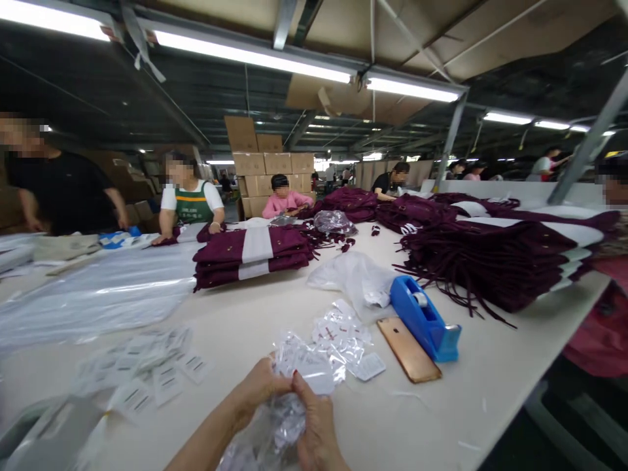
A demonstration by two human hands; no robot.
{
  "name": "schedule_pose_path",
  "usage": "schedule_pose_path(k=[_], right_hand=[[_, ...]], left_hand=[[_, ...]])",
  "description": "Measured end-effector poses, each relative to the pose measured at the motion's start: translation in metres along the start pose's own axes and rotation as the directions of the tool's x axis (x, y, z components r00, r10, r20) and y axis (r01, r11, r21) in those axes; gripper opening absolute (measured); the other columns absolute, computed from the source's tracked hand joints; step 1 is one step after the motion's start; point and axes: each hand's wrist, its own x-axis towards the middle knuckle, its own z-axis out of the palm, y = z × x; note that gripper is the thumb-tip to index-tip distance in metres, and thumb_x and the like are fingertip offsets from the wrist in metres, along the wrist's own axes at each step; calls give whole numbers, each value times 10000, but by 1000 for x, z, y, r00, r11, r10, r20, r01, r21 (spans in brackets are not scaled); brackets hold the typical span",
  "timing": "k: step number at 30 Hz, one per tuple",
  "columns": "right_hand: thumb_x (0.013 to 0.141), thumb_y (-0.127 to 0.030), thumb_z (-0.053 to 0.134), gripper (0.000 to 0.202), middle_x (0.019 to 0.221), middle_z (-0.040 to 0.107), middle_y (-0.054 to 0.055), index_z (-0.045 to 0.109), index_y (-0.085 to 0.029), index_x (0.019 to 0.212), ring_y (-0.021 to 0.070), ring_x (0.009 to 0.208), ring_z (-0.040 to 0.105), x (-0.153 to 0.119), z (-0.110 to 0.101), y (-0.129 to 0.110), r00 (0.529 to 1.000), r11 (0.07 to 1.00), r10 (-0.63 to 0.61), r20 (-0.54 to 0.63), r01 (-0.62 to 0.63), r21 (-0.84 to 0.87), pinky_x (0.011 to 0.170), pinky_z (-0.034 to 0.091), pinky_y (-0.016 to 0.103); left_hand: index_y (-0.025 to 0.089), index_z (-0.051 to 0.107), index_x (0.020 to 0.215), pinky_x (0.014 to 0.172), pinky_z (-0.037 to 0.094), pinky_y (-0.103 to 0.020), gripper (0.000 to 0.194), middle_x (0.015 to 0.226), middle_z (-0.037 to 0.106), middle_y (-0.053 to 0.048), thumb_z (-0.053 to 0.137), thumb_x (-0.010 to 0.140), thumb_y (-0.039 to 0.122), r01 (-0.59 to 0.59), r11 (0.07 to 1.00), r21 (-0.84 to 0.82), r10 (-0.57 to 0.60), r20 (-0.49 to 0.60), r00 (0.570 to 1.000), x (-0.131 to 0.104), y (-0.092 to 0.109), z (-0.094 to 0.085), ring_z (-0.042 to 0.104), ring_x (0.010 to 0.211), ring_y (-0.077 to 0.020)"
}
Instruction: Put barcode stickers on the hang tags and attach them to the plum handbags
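My left hand (pixel 265 383) and my right hand (pixel 314 415) meet at the near edge of the white table, closed on a small transparent plastic bag (pixel 307 366). The thumbs press toward each other at its lower side. More crinkled plastic (pixel 284 422) hangs beneath my fingers, partly hidden by them. Just beyond lies a pile of small transparent packets (pixel 341 330), some with red marks. A white card-like packet (pixel 370 366) lies to the right of the bag.
A gold phone (pixel 409 350) lies beside a blue tape dispenser (pixel 424 317). White labels (pixel 142 366) are spread on the left near plastic sheets (pixel 112 288). Folded maroon garments (pixel 255 252) are stacked farther back, with a larger maroon stack (pixel 495 261) at right. Several people work around the table.
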Motion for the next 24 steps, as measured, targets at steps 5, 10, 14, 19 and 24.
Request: schedule_pose_path(k=[5, 10, 14, 19, 24], right_hand=[[413, -276, 821, 456, 787, 719, 64, 678, -130, 822, 295, 850, 651, 4, -21, -44, 999, 995, 27, -39, -24, 96, 716, 524, 359], [487, -235, 809, 556, 863, 715, 88, 628, -131, 1002, 299, 897, 643, -1, -51, -109, 993, 981, 44, -111, -22, 191, 740, 527, 399], [580, -169, 754, 532, 940, 704, 85, 587, -167, 1085, 284, 940, 632, 2, -68, -166, 967, 967, -5, -253, 70, 247, 759, 537, 405], [686, -128, 649, 354, 859, 714, 73, 593, -146, 1035, 271, 941, 635, 32, -79, -206, 956, 963, -13, -293, 91, 253, 768, 543, 408], [741, -144, 596, 232, 704, 697, 73, 573, -112, 970, 264, 834, 666, 90, -80, -212, 961, 993, -70, -269, 94, 76, 687, 556, 388]], left_hand=[[149, 504, 1065, 833, 451, -357, 571, 946, 640, -65, 670, 590, 420, -33, 974, 226, -2, 151, 989, 4, 20, 23, 579, 901, -236], [143, 591, 1007, 828, 441, -399, 463, 1018, 593, -102, 464, 740, 499, -89, 719, 690, 257, -143, 956, 40, 50, 37, 569, 835, -230], [208, 623, 1065, 943, 395, -342, 334, 1272, 461, -92, 437, 804, 304, -285, 535, 795, 450, 17, 893, 87, 58, 75, 520, 1070, -211], [246, 603, 1110, 958, 379, -469, 341, 1404, 328, -116, 549, 773, 242, -233, 254, 939, 466, 92, 880, 141, 57, 133, 328, 1266, -344], [114, 626, 990, 1006, 348, -476, 289, 1270, 492, -170, 372, 856, 134, -228, 169, 959, 574, 93, 813, 174, 60, 145, 393, 1231, -297]])
